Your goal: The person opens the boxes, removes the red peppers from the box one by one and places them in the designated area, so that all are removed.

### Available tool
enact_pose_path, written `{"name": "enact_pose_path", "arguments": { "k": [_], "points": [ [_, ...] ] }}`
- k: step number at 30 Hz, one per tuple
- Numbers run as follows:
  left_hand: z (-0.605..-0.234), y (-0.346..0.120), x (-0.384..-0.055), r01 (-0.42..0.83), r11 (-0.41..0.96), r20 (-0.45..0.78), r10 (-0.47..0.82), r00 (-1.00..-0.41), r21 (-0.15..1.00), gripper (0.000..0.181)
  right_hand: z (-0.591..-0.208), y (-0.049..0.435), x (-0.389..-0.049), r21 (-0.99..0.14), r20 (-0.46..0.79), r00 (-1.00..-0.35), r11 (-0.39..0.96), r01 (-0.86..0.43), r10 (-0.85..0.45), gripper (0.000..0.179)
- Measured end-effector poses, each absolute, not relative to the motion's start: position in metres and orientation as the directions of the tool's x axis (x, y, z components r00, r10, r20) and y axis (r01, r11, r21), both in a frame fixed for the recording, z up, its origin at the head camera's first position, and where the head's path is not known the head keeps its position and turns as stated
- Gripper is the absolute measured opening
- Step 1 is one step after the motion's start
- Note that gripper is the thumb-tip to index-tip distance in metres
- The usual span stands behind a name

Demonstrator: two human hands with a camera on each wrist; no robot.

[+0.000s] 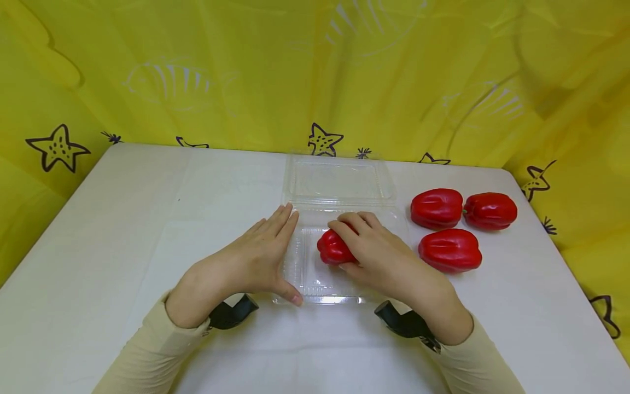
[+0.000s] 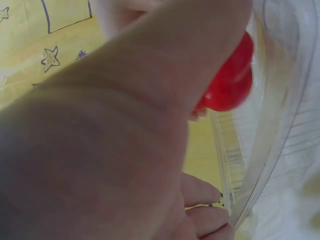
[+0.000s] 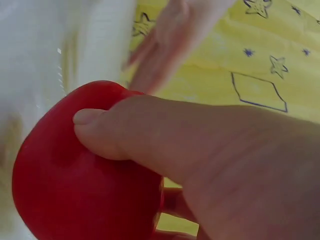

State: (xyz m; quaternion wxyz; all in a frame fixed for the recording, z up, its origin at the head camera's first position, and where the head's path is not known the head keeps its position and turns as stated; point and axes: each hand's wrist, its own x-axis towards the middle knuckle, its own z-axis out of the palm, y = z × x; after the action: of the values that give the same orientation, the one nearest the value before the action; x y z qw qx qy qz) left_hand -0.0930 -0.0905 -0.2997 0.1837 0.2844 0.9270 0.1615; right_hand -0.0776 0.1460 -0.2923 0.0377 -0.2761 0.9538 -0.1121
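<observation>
In the head view, a clear plastic clamshell box (image 1: 315, 298) lies with its lid (image 1: 339, 180) folded back toward the curtain. My right hand (image 1: 381, 254) grips a red bell pepper (image 1: 333, 249) over the base of the box. The right wrist view shows my thumb (image 3: 105, 132) pressed along the side of that pepper (image 3: 90, 195), fingers around its far side. My left hand (image 1: 261, 254) rests at the left rim of the box, its fingers straight and the thumb spread toward the near edge. In the left wrist view its fingertips (image 2: 212, 220) are right at the plastic rim (image 2: 280, 145).
Three more red bell peppers lie right of the box: one at the back (image 1: 436, 208), one farther right (image 1: 490, 210) and one nearer (image 1: 450, 250). A yellow patterned curtain (image 1: 246, 82) hangs behind the white table (image 1: 98, 262). Dark straps with stubs sit at both wrists.
</observation>
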Motion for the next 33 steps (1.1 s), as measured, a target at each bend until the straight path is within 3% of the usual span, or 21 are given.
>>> {"name": "enact_pose_path", "arguments": {
  "k": [33],
  "points": [
    [-0.301, -0.091, -0.092, 0.472, 0.783, -0.247, 0.591, -0.768, 0.404, 0.14, -0.259, 0.214, -0.07, -0.249, 0.213, -0.894, 0.863, -0.439, -0.394, 0.073]
  ]
}}
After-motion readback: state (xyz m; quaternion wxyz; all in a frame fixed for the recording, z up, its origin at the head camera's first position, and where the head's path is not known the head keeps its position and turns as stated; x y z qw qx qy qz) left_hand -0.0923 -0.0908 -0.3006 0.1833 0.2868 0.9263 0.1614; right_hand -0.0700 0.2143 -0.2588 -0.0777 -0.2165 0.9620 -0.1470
